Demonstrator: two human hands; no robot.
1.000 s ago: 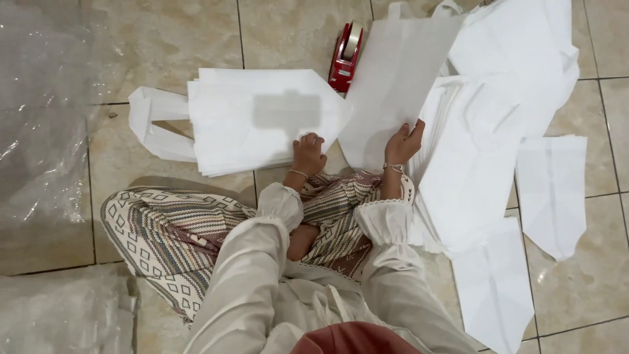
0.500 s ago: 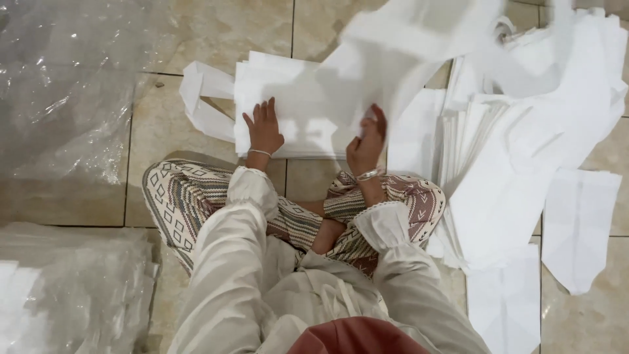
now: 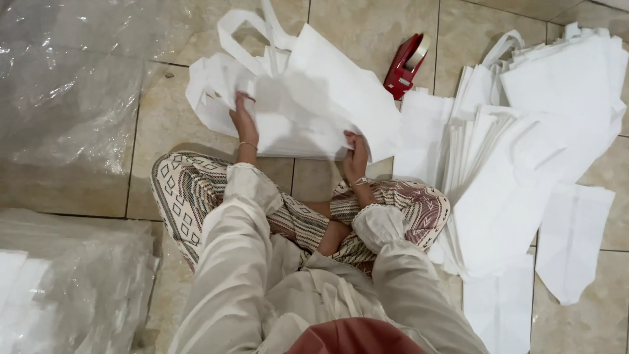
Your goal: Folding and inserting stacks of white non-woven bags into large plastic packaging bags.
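Your left hand (image 3: 244, 120) lies flat, fingers spread, on the white bags (image 3: 295, 111) on the floor ahead; right hand (image 3: 356, 157) pinches their near edge, fingertips hidden underneath. Bare floor (image 3: 367, 39) sits beyond, by the tape dispenser (image 3: 406, 65).

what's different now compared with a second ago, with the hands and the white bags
The white bag that the right hand held raised now lies lowered onto the flat bag pile; the grip on its near edge remains. The left hand slid up onto the pile. The red tape dispenser and right-side stack stayed put.
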